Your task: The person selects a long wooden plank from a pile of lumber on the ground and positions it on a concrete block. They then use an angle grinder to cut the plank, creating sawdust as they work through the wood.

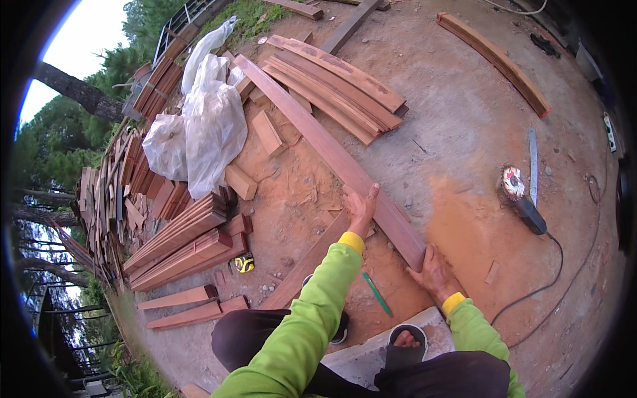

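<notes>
A long reddish-brown wooden plank [325, 147] slants from the far left down to the near right in front of me. My left hand [360, 208] grips its left edge, a little short of the near end. At that near end, my right hand [436, 274] is closed around the corner, its underside fingers hidden. Beneath the plank, another board [312, 259] lies on the sandy ground. A green pencil-like stick [377, 294] rests between my arms, close to my sandalled foot [406, 339].
An angle grinder [524, 202] with a cord lies right, beside a metal ruler [533, 166]. Stacked boards [338, 86] lie beyond the plank, more timber [179, 242] at left. A yellow tape measure [244, 263] and clear plastic sheeting [212, 119] are left. A long beam [494, 63] lies far right.
</notes>
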{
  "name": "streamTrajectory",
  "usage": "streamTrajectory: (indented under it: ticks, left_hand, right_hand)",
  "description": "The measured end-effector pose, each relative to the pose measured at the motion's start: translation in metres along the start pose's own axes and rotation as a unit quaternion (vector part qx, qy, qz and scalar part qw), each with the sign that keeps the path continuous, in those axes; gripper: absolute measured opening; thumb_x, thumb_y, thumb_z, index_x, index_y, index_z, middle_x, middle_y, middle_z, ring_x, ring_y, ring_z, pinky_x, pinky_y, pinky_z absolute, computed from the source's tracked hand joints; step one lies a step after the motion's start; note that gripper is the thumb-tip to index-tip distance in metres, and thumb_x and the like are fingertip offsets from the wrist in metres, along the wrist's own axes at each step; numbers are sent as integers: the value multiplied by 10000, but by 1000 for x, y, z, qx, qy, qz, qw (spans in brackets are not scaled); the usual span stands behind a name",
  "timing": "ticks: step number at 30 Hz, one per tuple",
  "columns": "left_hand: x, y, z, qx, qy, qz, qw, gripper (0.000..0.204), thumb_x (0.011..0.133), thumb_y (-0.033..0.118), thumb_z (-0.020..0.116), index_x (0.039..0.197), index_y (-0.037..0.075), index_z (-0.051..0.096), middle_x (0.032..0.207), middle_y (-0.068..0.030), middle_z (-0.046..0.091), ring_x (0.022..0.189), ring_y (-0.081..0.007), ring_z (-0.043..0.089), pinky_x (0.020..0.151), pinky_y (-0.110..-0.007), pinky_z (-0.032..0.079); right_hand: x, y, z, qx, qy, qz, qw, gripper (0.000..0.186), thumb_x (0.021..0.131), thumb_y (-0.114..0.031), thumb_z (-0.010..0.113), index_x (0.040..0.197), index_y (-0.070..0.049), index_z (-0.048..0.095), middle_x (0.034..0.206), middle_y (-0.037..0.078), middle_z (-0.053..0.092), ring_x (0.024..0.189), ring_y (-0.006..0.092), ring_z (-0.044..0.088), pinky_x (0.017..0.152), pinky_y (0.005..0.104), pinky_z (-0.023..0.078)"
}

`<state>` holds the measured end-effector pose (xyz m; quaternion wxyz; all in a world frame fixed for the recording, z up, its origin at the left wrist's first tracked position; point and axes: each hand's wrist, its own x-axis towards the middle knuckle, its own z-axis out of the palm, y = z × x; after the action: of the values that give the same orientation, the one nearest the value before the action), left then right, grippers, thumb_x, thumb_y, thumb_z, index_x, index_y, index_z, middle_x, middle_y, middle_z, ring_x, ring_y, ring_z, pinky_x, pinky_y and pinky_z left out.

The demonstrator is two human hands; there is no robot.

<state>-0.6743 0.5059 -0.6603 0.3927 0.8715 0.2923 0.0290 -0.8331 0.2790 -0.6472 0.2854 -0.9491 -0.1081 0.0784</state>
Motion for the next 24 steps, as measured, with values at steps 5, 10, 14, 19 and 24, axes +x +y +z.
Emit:
streamTrajectory:
  ticks: [5, 10, 14, 19, 24]
  left_hand:
    - [-23, 29, -4, -38, -83, -108, 990, 994, 698, 488, 772, 1304, -102, 250, 1236, -360, 475, 1182, -460, 483, 994, -474, 406]
    - [-5, 24, 1, -3, -101, -142, 985, 935, 679, 406, 811, 1228, -150, 297, 1181, -333, 520, 1061, -402, 585, 904, -407, 487]
    - [6, 19, 8, 11, -104, -152, 983, 898, 674, 420, 802, 1173, -141, 308, 1153, -339, 542, 1063, -422, 584, 930, -418, 470]
    - [13, 24, 9, 18, -117, -157, 980, 957, 661, 414, 804, 1222, -182, 307, 1193, -309, 512, 1081, -378, 574, 933, -386, 469]
    - [2, 40, 13, 42, -125, -135, 982, 991, 658, 483, 787, 1236, -196, 354, 1231, -294, 499, 1122, -373, 546, 963, -359, 435]
  right_hand:
    - [-2, 3, -3, -20, 26, -25, 999, 817, 628, -270, 807, 1215, 89, 367, 1153, 279, 475, 1051, 435, 501, 908, 482, 431]
    - [5, -7, -11, -28, 0, -31, 999, 790, 646, -265, 794, 1211, 89, 371, 1140, 277, 495, 1036, 427, 521, 907, 462, 437]
    - [11, -7, -11, -13, -11, -8, 1000, 732, 637, -233, 792, 1165, 80, 395, 1075, 259, 520, 955, 413, 562, 848, 431, 475]
    - [14, -11, -17, -29, -52, 33, 998, 748, 631, -234, 792, 1175, 90, 393, 1048, 262, 522, 946, 402, 572, 836, 433, 482]
    - [11, -2, -30, -21, -68, 32, 997, 780, 693, -286, 769, 1242, 100, 371, 1114, 290, 519, 1023, 426, 554, 883, 456, 465]
